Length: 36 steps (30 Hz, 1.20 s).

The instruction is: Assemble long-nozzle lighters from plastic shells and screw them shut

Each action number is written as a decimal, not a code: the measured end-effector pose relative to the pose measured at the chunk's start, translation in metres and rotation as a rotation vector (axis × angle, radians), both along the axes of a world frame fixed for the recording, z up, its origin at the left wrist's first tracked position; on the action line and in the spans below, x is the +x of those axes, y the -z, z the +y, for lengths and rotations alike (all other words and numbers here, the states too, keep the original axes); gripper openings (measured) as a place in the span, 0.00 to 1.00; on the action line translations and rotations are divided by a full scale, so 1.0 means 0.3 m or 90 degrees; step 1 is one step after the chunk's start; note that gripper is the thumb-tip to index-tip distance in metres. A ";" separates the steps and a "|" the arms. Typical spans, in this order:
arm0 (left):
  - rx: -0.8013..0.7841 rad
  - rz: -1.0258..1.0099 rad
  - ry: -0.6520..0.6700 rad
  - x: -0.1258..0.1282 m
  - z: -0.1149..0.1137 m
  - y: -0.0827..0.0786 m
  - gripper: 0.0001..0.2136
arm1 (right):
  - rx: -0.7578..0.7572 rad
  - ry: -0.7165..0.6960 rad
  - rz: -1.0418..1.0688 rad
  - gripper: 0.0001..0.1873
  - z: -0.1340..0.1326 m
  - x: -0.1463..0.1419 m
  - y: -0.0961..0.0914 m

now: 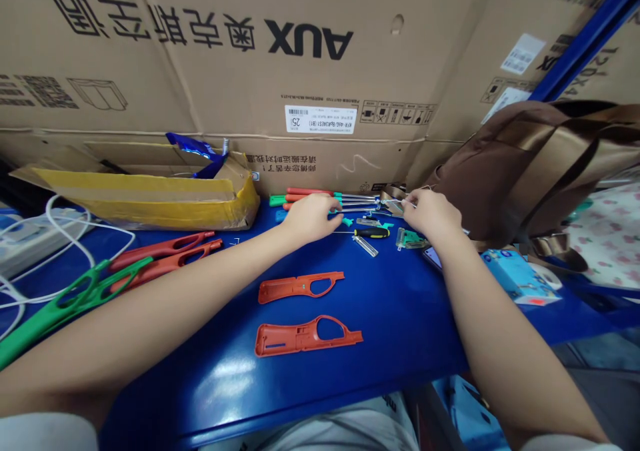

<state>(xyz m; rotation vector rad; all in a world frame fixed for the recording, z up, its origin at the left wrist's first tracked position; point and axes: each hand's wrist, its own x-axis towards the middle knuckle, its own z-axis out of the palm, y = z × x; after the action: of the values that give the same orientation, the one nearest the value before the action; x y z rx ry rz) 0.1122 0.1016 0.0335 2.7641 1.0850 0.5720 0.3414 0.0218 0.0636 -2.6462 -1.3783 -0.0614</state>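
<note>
My left hand (313, 221) is over the back of the blue table, its fingers curled. Whatever its fingertips hold is too small to make out. Close by lie stick lighters with red handles (310, 191) and metal tubes, small green parts (347, 221) and a black-and-yellow screwdriver (373, 233). My right hand (434, 212) is closed in a pinch at the tube ends, on what looks like a thin pale wire (395, 201). Below it are a green-and-clear lighter part (411, 239) and a clear narrow part (365, 245). Two orange handle halves (303, 287) (307, 335) lie nearer me.
A yellow-taped cardboard box (150, 201) stands at back left. Red and green handle shells (165, 254) and white cables (75, 237) lie left. A large carton (225, 71) backs the table (400, 317). A brown bag (505, 164) and a blue box (520, 276) are right.
</note>
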 end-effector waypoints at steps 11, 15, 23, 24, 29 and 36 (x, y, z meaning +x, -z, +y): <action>-0.193 0.021 0.011 0.362 0.091 0.034 0.17 | 0.030 0.011 0.030 0.14 -0.004 0.021 -0.013; -0.214 0.001 0.007 0.413 0.101 0.044 0.16 | 0.032 0.006 0.046 0.15 -0.006 0.039 -0.015; -0.230 -0.091 0.032 0.419 0.132 0.037 0.17 | 0.003 0.020 0.048 0.16 -0.007 0.062 -0.020; -0.237 -0.103 0.037 0.415 0.132 0.036 0.17 | -0.008 0.018 0.047 0.16 -0.008 0.062 -0.020; -0.281 -0.159 0.034 0.412 0.131 0.039 0.16 | -0.051 -0.001 0.047 0.14 -0.012 0.050 -0.027; -0.329 -0.170 0.041 0.432 0.138 0.057 0.17 | -0.061 -0.034 0.056 0.13 -0.016 0.041 -0.031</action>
<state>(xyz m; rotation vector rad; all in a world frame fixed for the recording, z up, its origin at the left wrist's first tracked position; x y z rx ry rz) 0.2418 0.1431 0.0162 2.1979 0.9218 0.5406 0.3537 0.0169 0.0730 -2.6516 -1.4565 0.1282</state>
